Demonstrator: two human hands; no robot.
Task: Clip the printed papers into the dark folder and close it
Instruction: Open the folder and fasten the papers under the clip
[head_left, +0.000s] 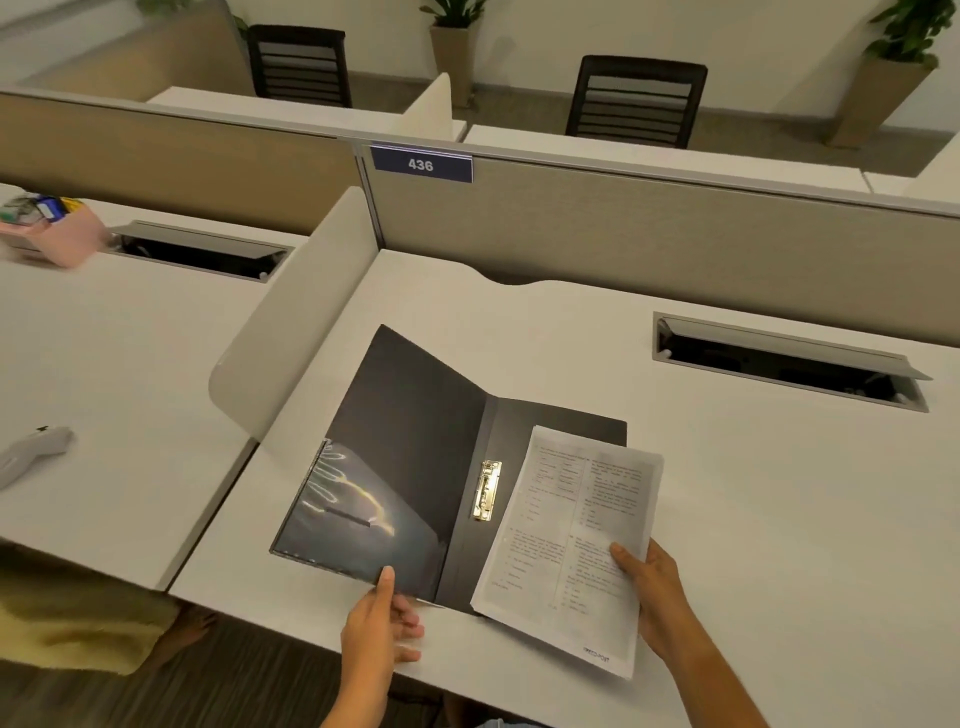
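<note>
dark folder (415, 441) open, brass clip (486, 491), printed papers (576, 540) loose

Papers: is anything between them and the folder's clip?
Nothing visible. The papers, held by the right hand, lie just right of the bare brass clip; the left hand holds the folder open.

1. This is an open-plan office: the white tabletop (727, 493) is closed off by beige partition panels (623, 234).
2. Beyond the grips, a number plate (421, 164) shows "436".
3. Farther behind stand black office chairs (636, 101) and potted plants (453, 47).
</note>
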